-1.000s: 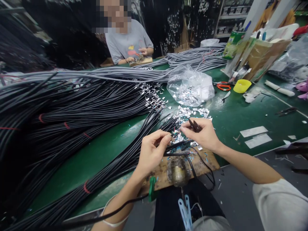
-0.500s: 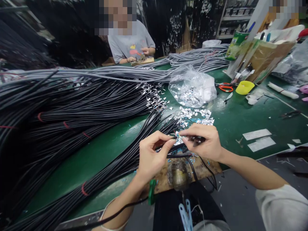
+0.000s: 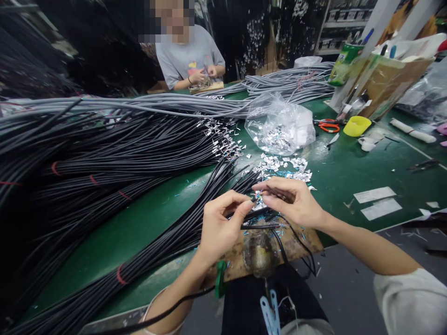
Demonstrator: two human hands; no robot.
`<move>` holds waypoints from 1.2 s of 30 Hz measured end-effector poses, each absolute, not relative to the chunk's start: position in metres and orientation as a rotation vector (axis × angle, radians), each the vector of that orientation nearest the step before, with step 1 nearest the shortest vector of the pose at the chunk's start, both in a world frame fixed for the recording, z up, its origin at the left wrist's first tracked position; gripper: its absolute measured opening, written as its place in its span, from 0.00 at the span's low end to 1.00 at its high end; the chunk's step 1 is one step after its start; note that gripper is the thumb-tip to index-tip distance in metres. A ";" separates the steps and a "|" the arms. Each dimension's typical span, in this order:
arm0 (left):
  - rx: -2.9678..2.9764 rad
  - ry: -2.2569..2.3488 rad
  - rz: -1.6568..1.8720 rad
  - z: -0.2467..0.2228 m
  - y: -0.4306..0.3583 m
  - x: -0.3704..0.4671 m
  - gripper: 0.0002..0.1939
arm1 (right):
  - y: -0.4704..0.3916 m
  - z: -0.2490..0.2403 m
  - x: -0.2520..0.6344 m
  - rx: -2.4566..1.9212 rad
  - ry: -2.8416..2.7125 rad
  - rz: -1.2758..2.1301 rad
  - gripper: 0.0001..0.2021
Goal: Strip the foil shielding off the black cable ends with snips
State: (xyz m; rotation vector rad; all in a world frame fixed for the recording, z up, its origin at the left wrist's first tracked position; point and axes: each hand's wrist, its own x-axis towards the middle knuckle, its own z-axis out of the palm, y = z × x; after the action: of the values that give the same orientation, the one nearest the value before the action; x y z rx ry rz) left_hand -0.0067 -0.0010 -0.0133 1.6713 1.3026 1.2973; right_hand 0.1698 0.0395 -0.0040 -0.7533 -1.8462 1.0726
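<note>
My left hand [image 3: 223, 223] pinches the end of a black cable between thumb and fingertips, and thin coloured wires [image 3: 259, 196] fan out of that end. Just to the right, my right hand [image 3: 291, 200] is closed at those wires, with a small dark tool lying partly hidden inside its fingers. The fingertips of both hands are close together. Beneath them lies a wooden board [image 3: 233, 256] with blue wire scraps and a round metal piece [image 3: 261, 251]. A long bundle of black cables [image 3: 164, 242] runs past my left hand.
Grey cables [image 3: 139, 104] cross the table behind the black bundles. A clear plastic bag [image 3: 279, 125] of scraps stands beyond my hands, with orange-handled scissors [image 3: 328, 125] and a yellow roll [image 3: 356, 126] to its right. Across the table a person [image 3: 192, 56] works with both hands.
My right hand's fingers have shifted at the wires, and the dark tool is now more hidden. My left hand keeps its pinch. The other person's hands have moved closer together.
</note>
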 end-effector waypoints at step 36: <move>1.450 1.313 1.354 -0.021 -0.001 0.004 0.09 | 0.040 -0.016 0.166 -0.824 -1.796 1.033 0.06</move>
State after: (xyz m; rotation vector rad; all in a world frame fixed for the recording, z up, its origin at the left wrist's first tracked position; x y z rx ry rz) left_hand 0.0040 -0.0013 -0.0214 1.4501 1.3131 1.3541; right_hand 0.1660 0.0403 -0.0159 -0.8242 -1.7961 1.0329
